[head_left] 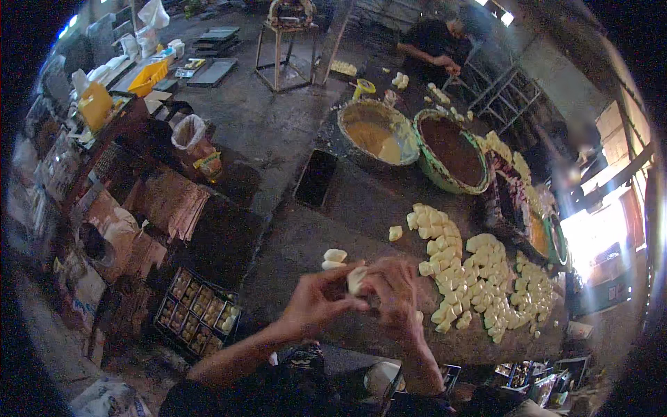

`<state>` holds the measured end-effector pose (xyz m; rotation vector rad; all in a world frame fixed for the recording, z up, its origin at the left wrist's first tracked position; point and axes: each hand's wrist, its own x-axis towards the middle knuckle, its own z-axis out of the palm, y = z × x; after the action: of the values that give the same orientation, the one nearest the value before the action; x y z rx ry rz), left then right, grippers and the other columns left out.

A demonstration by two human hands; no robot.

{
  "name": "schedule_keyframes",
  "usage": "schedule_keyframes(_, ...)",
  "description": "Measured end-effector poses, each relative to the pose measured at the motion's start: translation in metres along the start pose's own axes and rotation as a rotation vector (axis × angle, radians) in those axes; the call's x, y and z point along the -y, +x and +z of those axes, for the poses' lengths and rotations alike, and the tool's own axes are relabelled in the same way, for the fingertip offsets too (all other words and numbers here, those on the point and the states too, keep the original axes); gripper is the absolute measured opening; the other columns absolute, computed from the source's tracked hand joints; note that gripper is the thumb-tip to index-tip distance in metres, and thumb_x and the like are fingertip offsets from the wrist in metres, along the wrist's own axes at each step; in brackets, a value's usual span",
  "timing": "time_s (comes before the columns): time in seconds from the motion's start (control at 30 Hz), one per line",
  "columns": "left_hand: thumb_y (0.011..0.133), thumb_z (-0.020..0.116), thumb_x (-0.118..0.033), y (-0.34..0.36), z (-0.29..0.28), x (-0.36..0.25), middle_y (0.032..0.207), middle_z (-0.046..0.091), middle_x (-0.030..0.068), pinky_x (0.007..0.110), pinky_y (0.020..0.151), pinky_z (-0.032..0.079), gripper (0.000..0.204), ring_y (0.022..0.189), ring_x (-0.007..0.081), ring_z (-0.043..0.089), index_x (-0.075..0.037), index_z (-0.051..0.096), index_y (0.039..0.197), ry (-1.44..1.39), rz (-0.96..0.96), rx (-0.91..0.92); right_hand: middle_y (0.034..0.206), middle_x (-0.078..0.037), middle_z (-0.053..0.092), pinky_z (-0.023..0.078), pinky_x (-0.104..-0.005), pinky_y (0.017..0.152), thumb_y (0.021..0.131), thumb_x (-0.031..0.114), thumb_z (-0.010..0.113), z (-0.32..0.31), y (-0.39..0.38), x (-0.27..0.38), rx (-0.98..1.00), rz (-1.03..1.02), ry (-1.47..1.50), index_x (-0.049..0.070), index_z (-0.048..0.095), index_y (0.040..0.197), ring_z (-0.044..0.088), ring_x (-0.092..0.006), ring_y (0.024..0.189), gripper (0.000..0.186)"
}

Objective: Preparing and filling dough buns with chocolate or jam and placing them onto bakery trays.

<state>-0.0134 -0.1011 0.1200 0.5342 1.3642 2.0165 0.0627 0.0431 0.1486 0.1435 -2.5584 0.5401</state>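
A pale dough piece (356,279) is pinched between both hands above the dark worktable (306,240).

The left hand (316,300) and right hand (394,292) are closed on it together — finished pieces (479,278) are laid in rows just right, two loose pieces (334,259) just behind, within reach.

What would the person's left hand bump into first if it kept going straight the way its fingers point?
Probably the pale dough piece pinched at its fingertips, then the right hand just behind it. The left hand points rightward; depth is uncertain.

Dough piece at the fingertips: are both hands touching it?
Touching. The head view shows the left hand and right hand both pinching the pale dough piece above the table.
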Motion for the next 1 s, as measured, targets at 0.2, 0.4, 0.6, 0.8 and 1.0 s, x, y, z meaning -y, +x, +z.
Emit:
schedule_keyframes(0.2, 0.089, 0.062, -0.008, 0.049, 0.0, 0.086, 0.089, 0.068, 0.0107, 0.031, 0.068, 0.053, 0.012, 0.084, 0.0141, 0.066, 0.001, 0.066, 0.096, 0.737, 0.272, -0.206, 0.085, -0.012, 0.066, 0.049, -0.0336, 0.065, 0.084, 0.007, 0.063, 0.054, -0.016, -0.076, -0.093, 0.527, 0.531, 0.003, 0.068, 0.093, 0.062, -0.0201, 0.076, 0.012)
schedule_keyframes(0.4, 0.083, 0.06, 0.006, 0.08, 0.008, 0.08, 0.095, 0.068, 0.0081, 0.035, 0.087, 0.052, 0.018, 0.093, 0.0185, 0.065, 0.001, 0.065, 0.1, 0.282, -0.009, -0.205, 0.105, -0.012, 0.068, 0.051, -0.0323, 0.086, 0.08, -0.001, 0.064, 0.06, -0.036, -0.098, -0.043, 0.732, 0.592, 0.003, 0.067, 0.102, 0.064, -0.0246, 0.101, 0.022)
schedule_keyframes(0.6, 0.082, 0.065, -0.001, 0.076, -0.009, 0.087, 0.11, 0.063, 0.0115, 0.039, 0.096, 0.044, 0.025, 0.109, 0.0255, 0.059, -0.004, 0.063, 0.106, 0.475, 0.205, -0.046, 0.116, -0.015, 0.063, 0.047, -0.0376, 0.093, 0.079, 0.006, 0.07, 0.113, -0.085, -0.108, -0.42, 1.191, 1.321, 0.001, 0.066, 0.097, 0.06, -0.0288, 0.109, 0.018)
schedule_keyframes(0.8, 0.087, 0.061, -0.018, 0.072, -0.051, 0.131, 0.114, 0.057, 0.0108, 0.043, 0.094, 0.039, 0.03, 0.11, 0.0312, 0.052, -0.005, 0.057, 0.114, 1.273, 0.375, -0.018, 0.092, -0.01, 0.061, 0.047, -0.0379, 0.081, 0.083, 0.02, 0.071, 0.105, -0.077, -0.057, -0.298, 0.742, -0.348, 0.001, 0.06, 0.098, 0.059, -0.0286, 0.088, 0.026)
schedule_keyframes(1.0, 0.09, 0.057, -0.025, 0.064, -0.024, 0.096, 0.119, 0.057, 0.0113, 0.047, 0.096, 0.04, 0.037, 0.115, 0.0331, 0.051, -0.005, 0.055, 0.121, 0.988, 0.586, 0.071, 0.105, -0.013, 0.065, 0.05, -0.0364, 0.083, 0.087, 0.006, 0.063, 0.062, -0.074, -0.045, -0.322, 0.923, 0.409, 0.001, 0.062, 0.107, 0.063, -0.0249, 0.093, 0.021)
